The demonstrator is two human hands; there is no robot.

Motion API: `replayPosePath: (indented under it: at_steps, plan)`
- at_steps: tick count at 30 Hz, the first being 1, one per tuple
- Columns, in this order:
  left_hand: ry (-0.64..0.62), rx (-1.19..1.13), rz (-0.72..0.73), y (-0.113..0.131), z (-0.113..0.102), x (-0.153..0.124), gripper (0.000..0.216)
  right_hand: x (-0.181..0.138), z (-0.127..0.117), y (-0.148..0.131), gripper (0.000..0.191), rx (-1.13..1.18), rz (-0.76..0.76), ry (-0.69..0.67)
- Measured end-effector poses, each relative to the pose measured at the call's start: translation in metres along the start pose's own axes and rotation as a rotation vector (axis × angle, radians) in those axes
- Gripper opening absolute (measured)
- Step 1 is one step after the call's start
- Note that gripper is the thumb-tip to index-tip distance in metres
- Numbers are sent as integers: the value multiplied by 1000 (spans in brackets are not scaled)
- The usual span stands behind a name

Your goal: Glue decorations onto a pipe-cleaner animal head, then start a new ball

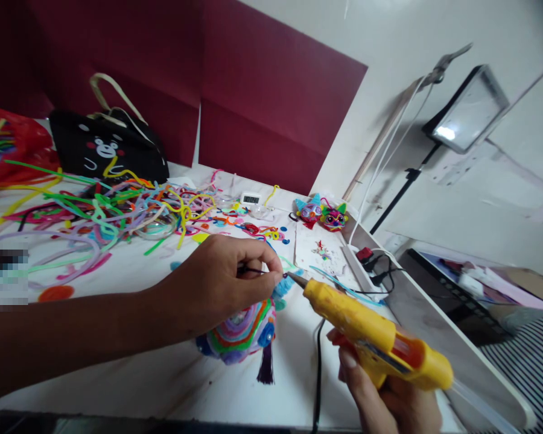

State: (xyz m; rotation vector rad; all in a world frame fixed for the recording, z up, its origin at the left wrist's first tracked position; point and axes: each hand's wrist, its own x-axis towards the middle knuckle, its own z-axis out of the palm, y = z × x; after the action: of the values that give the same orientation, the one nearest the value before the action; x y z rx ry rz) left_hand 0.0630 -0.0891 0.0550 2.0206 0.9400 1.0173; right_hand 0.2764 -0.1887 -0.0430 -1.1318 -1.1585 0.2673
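My left hand [226, 268] is closed in a pinch on a thin dark cord [253, 270], whose tip pokes out past the thumb and index finger. In my right hand [389, 398] is a yellow hot glue gun [362, 328], a clear glue stick [484, 404] trailing from its back. The gun's metal nozzle points left and sits right at the cord's tip; whether they touch I cannot tell. Below my left hand lies a rainbow-striped fuzzy craft piece [242, 334] with blue round details and a dark purple tassel [266, 366]. My left wrist hides part of it.
Tangled coloured pipe cleaners [131, 208] cover the table's left side, before a black bag [108, 144]. Two finished colourful ornaments [321, 212] and a small digital timer [250, 199] stand at the back. A power strip [364, 271] with cables lies right; a black cable [318, 374] runs down the front.
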Motion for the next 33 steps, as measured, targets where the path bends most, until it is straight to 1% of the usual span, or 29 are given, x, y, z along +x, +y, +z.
replayPosePath:
  at_steps: [4,8,12,16,20,28,33]
  plan:
    - [10,6,6,2,0,0,15,-1,0,-1,23,-3,27,-1]
    - [4,-1,-11,3,0,0,15,-2,1,-3,23,8,20,4]
    - [-2,-6,-23,2,0,1,14,-3,1,-2,21,-14,53,13]
    - [2,-15,-13,1,-1,0,14,-2,-3,4,27,-29,4,14]
    - [2,-6,-6,2,-1,0,14,0,-7,9,30,-46,-49,-38]
    - [4,-24,-11,-1,-1,0,15,-1,-2,0,29,-8,98,-6]
    - [16,-29,-27,-1,0,0,14,-1,-5,-5,28,-32,170,-8]
